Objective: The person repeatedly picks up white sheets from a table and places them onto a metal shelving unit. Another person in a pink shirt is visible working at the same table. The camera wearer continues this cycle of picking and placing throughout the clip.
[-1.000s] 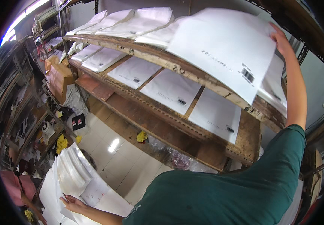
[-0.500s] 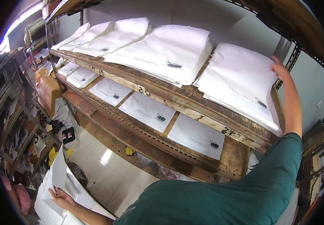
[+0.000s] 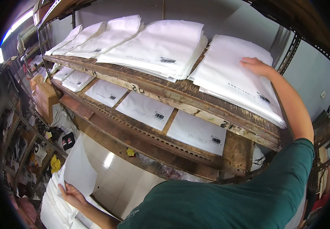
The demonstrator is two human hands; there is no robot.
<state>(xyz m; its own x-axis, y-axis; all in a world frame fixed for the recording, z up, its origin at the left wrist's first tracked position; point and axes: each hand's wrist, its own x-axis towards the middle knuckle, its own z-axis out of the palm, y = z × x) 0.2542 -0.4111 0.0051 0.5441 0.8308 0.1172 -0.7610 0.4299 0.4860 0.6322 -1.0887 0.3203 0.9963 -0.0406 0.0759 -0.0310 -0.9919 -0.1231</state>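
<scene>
Right hand [image 3: 257, 66] flat, fingers apart, on stacked white poly mailers [image 3: 236, 82]; left hand [image 3: 70, 192] pinching loose white mailer [image 3: 79, 168]. Risk: overhanging stack sliding off rusty shelf [image 3: 195, 100].

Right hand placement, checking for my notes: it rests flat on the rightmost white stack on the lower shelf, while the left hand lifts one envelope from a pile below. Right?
Not quite. The head view shows the right hand on the rightmost stack of the upper shelf. The left hand does lift one envelope.

Wooden upper shelf [image 3: 180, 95]: white envelope stacks [image 3: 161, 47] laid along it. Lower shelf [image 3: 233, 149], at 6 o'clock: single envelopes [image 3: 146, 110].
</scene>
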